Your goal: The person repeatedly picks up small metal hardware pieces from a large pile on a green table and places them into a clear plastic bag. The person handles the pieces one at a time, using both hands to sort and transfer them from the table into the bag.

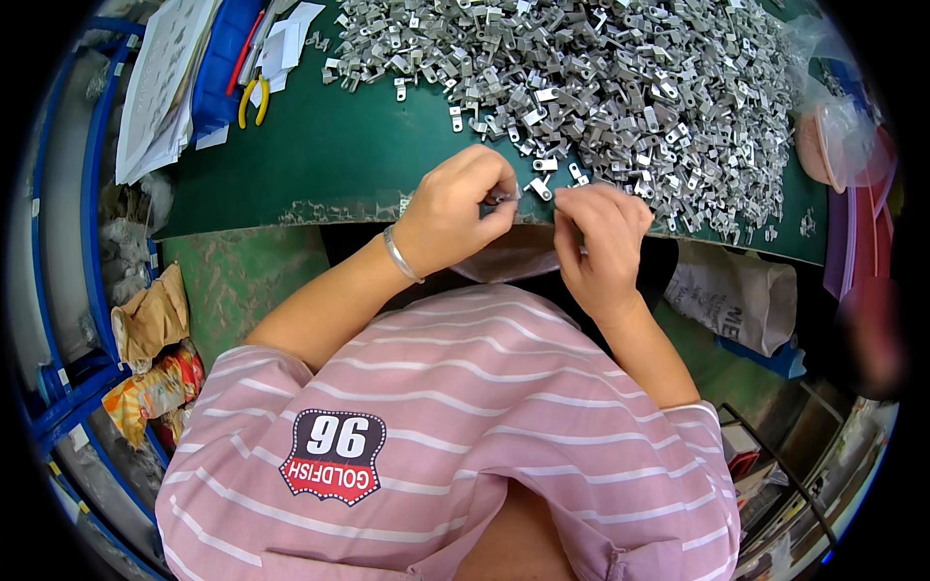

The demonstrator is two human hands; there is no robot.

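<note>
Seen from my head, my left hand (455,208) pinches a small metal bracket (502,197) between thumb and fingertips, its grip clenched on the piece at the near edge of the green table (320,155). My right hand (603,237) sits just beside it, fingers curled inward; whether its grip has hold of anything I cannot tell. Another loose bracket (540,187) lies between the two hands. Beyond them spreads a big heap of metal brackets (620,87). Yellow-handled pliers (254,99) lie far left, near a blue tray (221,58).
</note>
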